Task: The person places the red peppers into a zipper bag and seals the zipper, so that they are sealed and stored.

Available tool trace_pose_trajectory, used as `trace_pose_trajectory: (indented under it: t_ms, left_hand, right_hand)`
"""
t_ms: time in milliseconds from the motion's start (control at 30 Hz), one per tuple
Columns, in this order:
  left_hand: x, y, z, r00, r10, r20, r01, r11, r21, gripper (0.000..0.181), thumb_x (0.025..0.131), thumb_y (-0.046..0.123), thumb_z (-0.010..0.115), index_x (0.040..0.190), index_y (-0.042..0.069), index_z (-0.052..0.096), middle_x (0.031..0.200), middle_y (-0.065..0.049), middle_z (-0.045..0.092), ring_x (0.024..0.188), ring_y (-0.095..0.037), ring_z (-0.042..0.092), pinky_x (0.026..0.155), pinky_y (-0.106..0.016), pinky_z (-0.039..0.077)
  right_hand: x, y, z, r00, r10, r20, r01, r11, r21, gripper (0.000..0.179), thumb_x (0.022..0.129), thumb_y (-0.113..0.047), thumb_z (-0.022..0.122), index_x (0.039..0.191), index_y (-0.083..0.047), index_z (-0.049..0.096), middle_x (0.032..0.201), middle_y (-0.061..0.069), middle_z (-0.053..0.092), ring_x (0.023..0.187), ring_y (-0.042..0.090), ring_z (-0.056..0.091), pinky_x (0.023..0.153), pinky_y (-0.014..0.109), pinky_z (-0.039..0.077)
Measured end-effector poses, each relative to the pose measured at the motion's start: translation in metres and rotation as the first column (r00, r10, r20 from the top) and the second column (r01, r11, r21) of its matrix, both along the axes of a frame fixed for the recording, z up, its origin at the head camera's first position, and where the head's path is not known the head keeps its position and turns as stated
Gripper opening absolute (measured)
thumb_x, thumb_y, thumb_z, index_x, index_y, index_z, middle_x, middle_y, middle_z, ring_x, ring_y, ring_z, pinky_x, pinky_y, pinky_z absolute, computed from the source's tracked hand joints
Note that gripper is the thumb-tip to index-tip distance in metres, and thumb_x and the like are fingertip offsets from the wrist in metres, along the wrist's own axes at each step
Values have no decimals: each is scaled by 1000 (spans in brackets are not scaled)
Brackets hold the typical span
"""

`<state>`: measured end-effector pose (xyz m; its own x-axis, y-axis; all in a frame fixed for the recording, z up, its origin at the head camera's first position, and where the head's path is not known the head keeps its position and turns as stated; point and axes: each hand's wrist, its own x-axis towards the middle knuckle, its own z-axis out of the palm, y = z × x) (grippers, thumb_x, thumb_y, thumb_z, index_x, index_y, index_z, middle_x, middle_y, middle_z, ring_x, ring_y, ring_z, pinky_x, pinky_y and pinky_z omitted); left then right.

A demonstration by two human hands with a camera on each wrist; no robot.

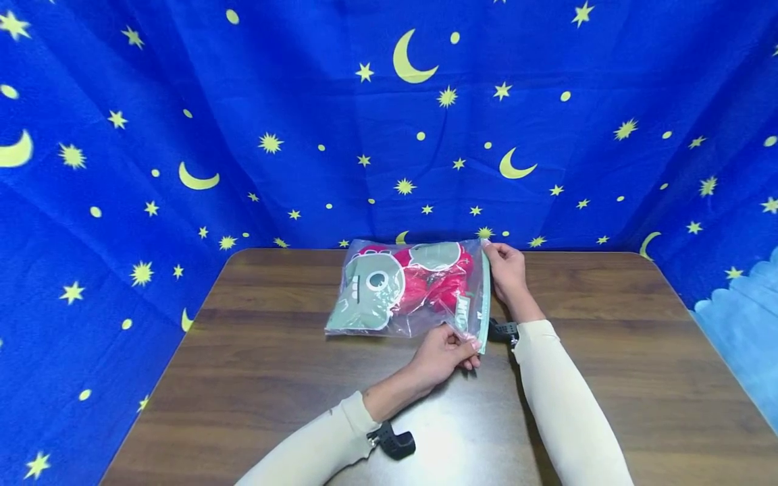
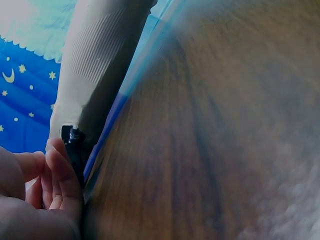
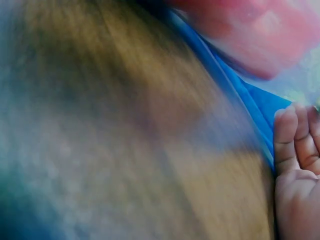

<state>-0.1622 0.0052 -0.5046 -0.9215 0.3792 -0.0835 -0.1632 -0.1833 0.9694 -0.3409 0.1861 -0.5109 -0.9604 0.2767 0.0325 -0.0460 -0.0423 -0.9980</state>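
Note:
A clear plastic zip bag (image 1: 419, 324) lies on the table, its pale green zip strip (image 1: 485, 297) at the right end. Inside is a folded soft-looking item (image 1: 365, 304) in grey-green and red, with a cartoon one-eyed face; its exact kind cannot be told. My left hand (image 1: 440, 358) pinches the near corner of the strip end. At the far corner, my right hand (image 1: 509, 270) pinches the same edge between thumb and fingers. The left wrist view has the left hand (image 2: 50, 190) with bent fingers. Red contents blur above the right hand (image 3: 300, 160) in the right wrist view.
The brown wooden table (image 1: 273, 378) extends around the bag. Behind and left hangs a blue curtain (image 1: 340, 101) with yellow moons and stars, meeting the table's far edge. Black wrist cameras (image 1: 396, 442) sit on both cream sleeves (image 1: 571, 398).

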Motion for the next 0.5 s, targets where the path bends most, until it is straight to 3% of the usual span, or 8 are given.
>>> trace_pose_trajectory:
  t_ms: [267, 367, 500]
  left_hand:
    - [-2, 0, -3, 1000, 2, -9, -2, 1000, 4, 16, 100, -1, 69, 113, -9, 64, 81, -8, 71, 65, -10, 68, 61, -19, 56]
    - [-2, 2, -3, 1000, 8, -11, -8, 1000, 10, 16, 100, -1, 69, 113, -10, 64, 81, -14, 72, 65, -9, 68, 60, -19, 56]
    - [-2, 6, -3, 1000, 9, -12, -9, 1000, 5, 16, 101, 2, 69, 110, -11, 67, 87, -30, 73, 63, -9, 67, 59, -19, 55]
  right_hand:
    - [3, 1, 0, 999, 36, -41, -40, 994, -103, 14, 102, -14, 71, 101, 0, 72, 80, -6, 71, 71, 5, 65, 65, 18, 57]
    - [4, 1, 1, 998, 50, -42, -55, 988, -141, 14, 102, -11, 69, 104, 2, 72, 82, -5, 72, 75, 6, 65, 68, 17, 58]
    - [4, 2, 0, 995, 70, -67, -81, 981, -176, 16, 103, -6, 66, 109, 8, 71, 85, -4, 73, 78, 6, 67, 71, 18, 59]
